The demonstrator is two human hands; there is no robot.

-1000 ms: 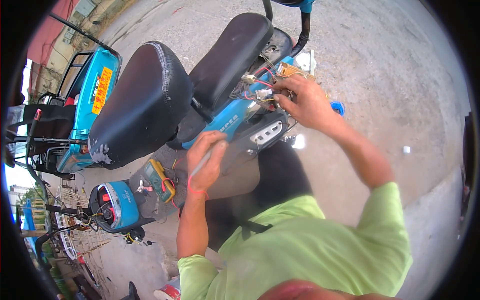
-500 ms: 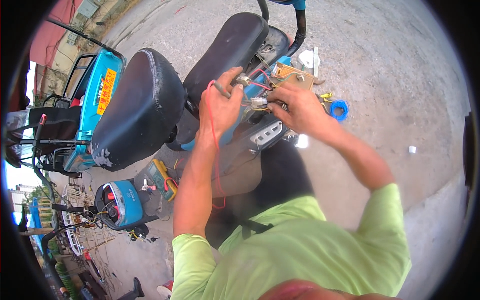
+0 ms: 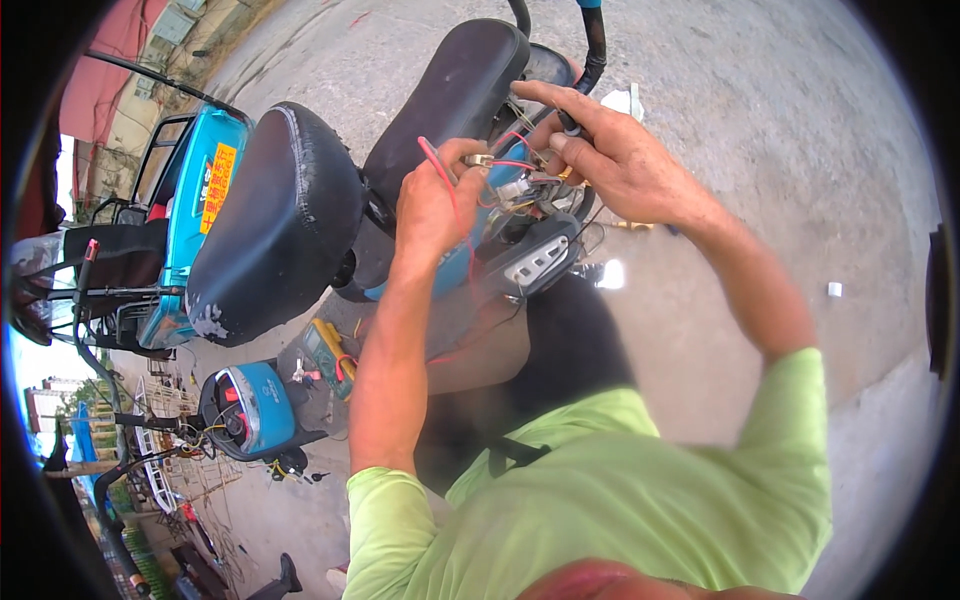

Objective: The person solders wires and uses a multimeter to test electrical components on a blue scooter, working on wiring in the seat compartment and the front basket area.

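Note:
My left hand (image 3: pixel 435 215) is closed in a pinch on a small wire connector (image 3: pixel 479 160), and a red test lead (image 3: pixel 432 158) runs through its fingers. Red wires lead from that connector toward the exposed wiring on the scooter. Above this wiring, my right hand (image 3: pixel 630 165) holds a black test probe (image 3: pixel 569 124) between thumb and bent fingers, index finger stretched forward. A white plug connector (image 3: pixel 512 190) lies among the loose wires between the hands, touched by neither. Where the probe's tip ends I cannot make out.
A black scooter seat (image 3: pixel 445 95) lies beyond my left hand, with a worn saddle (image 3: pixel 285 225) nearer. The yellow multimeter (image 3: pixel 327 350) rests beside my left forearm on the footboard. A blue vehicle (image 3: pixel 195 230) stands at left; a small white object (image 3: pixel 834 289) lies on the ground at right.
My right hand has left the white plug connector and risen up and away, the black probe now showing in it. My left hand keeps its connector; the red lead in it has shifted.

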